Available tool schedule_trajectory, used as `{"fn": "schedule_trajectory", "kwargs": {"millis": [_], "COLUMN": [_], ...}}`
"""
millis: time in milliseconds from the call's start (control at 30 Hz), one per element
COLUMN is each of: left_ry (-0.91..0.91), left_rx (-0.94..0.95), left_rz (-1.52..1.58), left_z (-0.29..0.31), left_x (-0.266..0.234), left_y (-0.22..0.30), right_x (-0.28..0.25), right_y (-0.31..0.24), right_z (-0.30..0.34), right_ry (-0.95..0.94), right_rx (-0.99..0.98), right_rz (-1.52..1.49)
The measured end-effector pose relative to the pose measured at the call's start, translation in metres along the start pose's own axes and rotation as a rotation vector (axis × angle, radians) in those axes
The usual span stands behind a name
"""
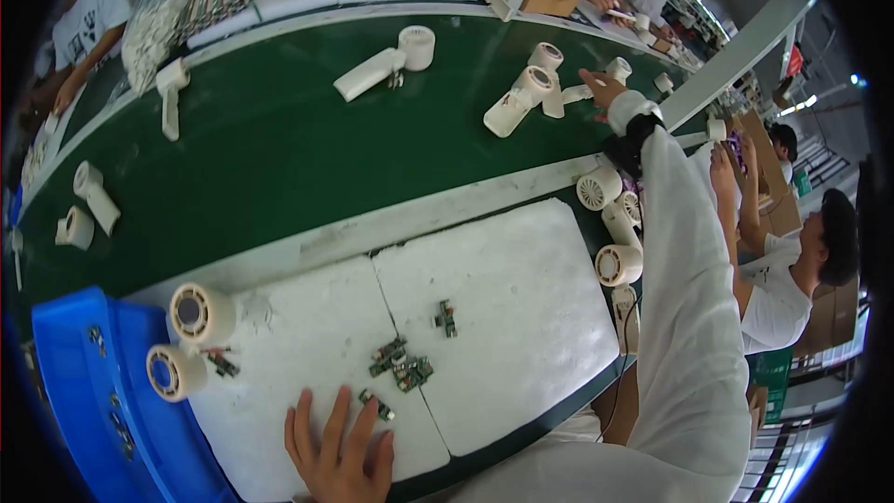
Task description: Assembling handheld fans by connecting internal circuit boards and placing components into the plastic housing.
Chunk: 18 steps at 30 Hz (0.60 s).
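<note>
My left hand (340,452) lies on the white foam pad (503,261) with fingers spread. By its fingertips is a small green circuit board (376,404); several more circuit boards (413,373) lie in a loose group beyond it. My right arm stretches far out over the green conveyor belt (270,158). There my right hand (603,93) has its fingers extended, close to a white handheld fan housing (618,69); whether they touch is unclear. To its left lie other cream-white fan housings (521,102) with round heads and flat handles.
A blue bin (79,382) with a few circuit boards stands at left, beside two round fan heads (202,313) on the pad. More fan parts (618,265) line the pad's right edge. A white post (740,56) rises beyond my right hand. Co-workers sit across and at right.
</note>
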<state>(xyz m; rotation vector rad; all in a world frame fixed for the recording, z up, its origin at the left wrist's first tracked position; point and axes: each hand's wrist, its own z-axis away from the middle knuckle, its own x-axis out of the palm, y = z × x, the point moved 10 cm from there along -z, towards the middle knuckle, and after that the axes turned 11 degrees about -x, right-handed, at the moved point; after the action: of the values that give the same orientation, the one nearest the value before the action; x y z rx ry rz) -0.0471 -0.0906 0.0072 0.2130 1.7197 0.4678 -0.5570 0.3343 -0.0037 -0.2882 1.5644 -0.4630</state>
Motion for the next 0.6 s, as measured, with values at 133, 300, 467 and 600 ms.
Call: {"fn": "schedule_trajectory", "kwargs": {"millis": [133, 300, 467, 600], "left_ry": [0.004, -0.007, 0.008, 0.017], "left_rx": [0.033, -0.027, -0.011, -0.020], "left_rz": [0.037, -0.017, 0.005, 0.008], "left_z": [-0.004, -0.001, -0.001, 0.001], "left_x": [0.000, -0.003, -0.006, -0.008], "left_y": [0.010, 0.009, 0.014, 0.009], "right_x": [0.005, 0.068, 0.047, 0.046], "right_y": [0.048, -0.010, -0.015, -0.051], "right_z": [-0.084, -0.048, -0.027, -0.011], "right_ry": [-0.123, -0.328, -0.276, -0.251], "right_rx": [-0.396, -0.170, -0.018, -0.293], "right_rz": [0.268, 0.210, 0.060, 0.352]}}
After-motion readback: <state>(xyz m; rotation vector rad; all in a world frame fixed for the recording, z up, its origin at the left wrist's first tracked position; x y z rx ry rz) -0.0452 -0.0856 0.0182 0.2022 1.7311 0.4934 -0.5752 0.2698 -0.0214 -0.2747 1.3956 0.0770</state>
